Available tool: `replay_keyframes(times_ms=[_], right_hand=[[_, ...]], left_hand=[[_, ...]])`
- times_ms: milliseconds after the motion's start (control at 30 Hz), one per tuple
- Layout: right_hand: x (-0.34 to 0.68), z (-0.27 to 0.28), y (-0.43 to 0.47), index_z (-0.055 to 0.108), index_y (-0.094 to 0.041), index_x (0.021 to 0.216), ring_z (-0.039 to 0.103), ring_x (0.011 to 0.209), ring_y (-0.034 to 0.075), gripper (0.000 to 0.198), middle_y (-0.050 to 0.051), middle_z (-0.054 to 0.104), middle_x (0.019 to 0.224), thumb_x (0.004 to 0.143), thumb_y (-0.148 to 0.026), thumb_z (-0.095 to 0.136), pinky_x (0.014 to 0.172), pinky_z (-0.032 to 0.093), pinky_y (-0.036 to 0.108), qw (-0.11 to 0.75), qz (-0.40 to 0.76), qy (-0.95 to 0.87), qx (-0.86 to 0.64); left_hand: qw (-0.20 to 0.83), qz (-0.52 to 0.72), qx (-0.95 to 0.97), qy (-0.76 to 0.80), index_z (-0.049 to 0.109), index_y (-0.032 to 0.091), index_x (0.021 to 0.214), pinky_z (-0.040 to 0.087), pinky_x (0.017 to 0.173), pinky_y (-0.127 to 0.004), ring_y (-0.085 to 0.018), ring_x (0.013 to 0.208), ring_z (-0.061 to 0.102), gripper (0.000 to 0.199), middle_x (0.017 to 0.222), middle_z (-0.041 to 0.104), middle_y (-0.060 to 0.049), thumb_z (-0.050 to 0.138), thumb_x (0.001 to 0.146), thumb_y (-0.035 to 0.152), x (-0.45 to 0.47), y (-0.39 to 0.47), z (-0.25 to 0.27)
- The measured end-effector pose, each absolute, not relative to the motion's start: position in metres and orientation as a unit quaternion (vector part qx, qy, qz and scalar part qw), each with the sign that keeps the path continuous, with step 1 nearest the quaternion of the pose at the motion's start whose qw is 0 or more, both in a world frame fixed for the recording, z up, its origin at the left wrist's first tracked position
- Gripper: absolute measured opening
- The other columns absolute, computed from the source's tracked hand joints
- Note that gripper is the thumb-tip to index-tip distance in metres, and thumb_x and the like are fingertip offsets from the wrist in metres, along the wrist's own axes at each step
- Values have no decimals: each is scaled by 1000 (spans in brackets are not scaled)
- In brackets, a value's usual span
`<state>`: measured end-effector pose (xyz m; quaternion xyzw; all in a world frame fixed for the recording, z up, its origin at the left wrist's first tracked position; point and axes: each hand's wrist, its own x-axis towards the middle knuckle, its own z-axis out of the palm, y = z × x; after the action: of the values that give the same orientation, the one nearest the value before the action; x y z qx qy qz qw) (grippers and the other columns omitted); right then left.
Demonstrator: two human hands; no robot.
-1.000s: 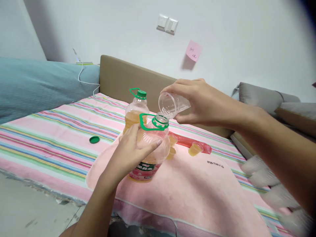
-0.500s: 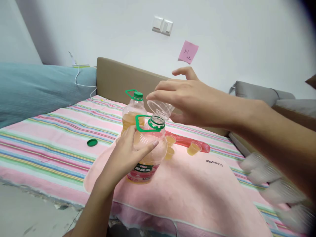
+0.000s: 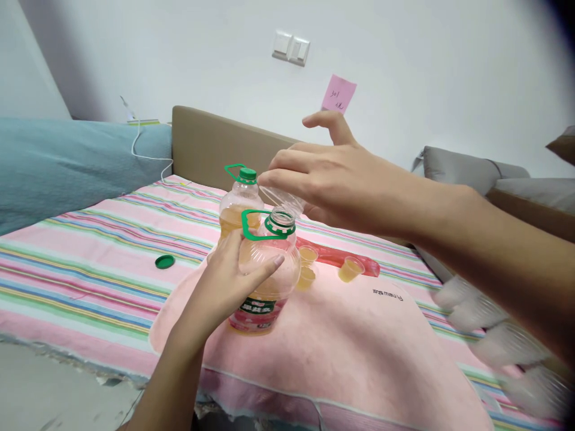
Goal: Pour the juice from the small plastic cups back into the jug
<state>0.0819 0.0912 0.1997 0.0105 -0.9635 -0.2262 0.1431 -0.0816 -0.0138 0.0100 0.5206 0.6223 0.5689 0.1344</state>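
Left hand: the left hand (image 3: 233, 278) wraps around the shoulder of the open bottle (image 3: 265, 269), thumb across the clear plastic, fingers closed on its far side.
Right hand: the right hand (image 3: 335, 179) pinches a clear plastic cup (image 3: 283, 200) between thumb and fingers, with one finger lifted free — the cup is tipped mouth-down over the bottle's neck.
Open bottle: stands upright on the pink towel (image 3: 341, 347) under both hands; green collar and loop handle at the neck, no cap on it, a little amber liquid low inside, a red and green label near the base.
Second bottle (image 3: 238, 200): just behind the left hand, capped in green, partly filled with amber liquid.
Loose cap (image 3: 165, 261): green, lying on the striped cloth (image 3: 76, 263) well left of the left hand.
Small cups (image 3: 350, 269): three holding amber liquid, on the towel below the right wrist — two close beside the open bottle, one further right.
Blurred shapes: pale and out of focus under the right forearm; cannot tell what they are.
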Motion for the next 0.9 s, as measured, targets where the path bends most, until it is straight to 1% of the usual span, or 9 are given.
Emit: replay_keyframes(times_ms=[67, 133, 267, 400, 500, 700, 900], right_hand=[[82, 200, 92, 73, -32, 129, 70, 128, 26, 29, -1, 77, 124, 110, -36, 51, 127, 28, 69, 143, -220, -965, 8], [82, 200, 93, 73, -32, 129, 71, 127, 27, 29, 0, 78, 125, 109, -33, 53, 127, 27, 70, 139, -219, -966, 14], [82, 199, 96, 74, -33, 129, 71, 125, 26, 31, 0, 77, 129, 107, -26, 54, 128, 24, 70, 139, -220, -965, 21], [82, 197, 97, 74, -33, 130, 70, 128, 27, 31, 0, 77, 130, 107, -26, 55, 127, 26, 69, 146, -218, -965, 14], [82, 196, 97, 73, -34, 130, 70, 128, 27, 31, 0, 77, 130, 108, -26, 53, 127, 26, 70, 145, -225, -963, 11], [83, 193, 97, 71, -38, 135, 66, 134, 29, 32, 0, 76, 130, 110, -33, 52, 128, 23, 73, 154, -207, -966, 5], [85, 190, 98, 69, -36, 136, 66, 134, 32, 34, 3, 75, 133, 106, -27, 56, 129, 20, 76, 158, -223, -962, 3]], left_hand=[[134, 567, 516, 628, 66, 30, 131, 50, 111, -56, -37, 138, 61, 57, 138, 70, -7, 81, 89, 65, -82, -14, 9], [136, 565, 515, 630, 66, 29, 129, 50, 110, -55, -36, 137, 61, 56, 137, 70, -7, 81, 89, 66, -83, -14, 9], [131, 565, 520, 627, 65, 31, 134, 49, 112, -55, -36, 139, 60, 58, 140, 70, -5, 80, 90, 66, -82, -14, 9], [131, 566, 523, 624, 66, 30, 134, 49, 113, -55, -36, 139, 61, 59, 140, 70, -7, 80, 90, 67, -82, -13, 8], [127, 567, 523, 624, 65, 30, 134, 48, 114, -55, -35, 139, 60, 59, 140, 70, -6, 80, 90, 67, -82, -12, 8], [130, 564, 521, 627, 65, 30, 135, 49, 114, -56, -35, 139, 62, 60, 140, 70, -5, 80, 90, 67, -80, -13, 10], [138, 560, 514, 635, 66, 29, 129, 52, 108, -55, -37, 135, 63, 56, 135, 71, -8, 80, 90, 66, -81, -13, 10]])
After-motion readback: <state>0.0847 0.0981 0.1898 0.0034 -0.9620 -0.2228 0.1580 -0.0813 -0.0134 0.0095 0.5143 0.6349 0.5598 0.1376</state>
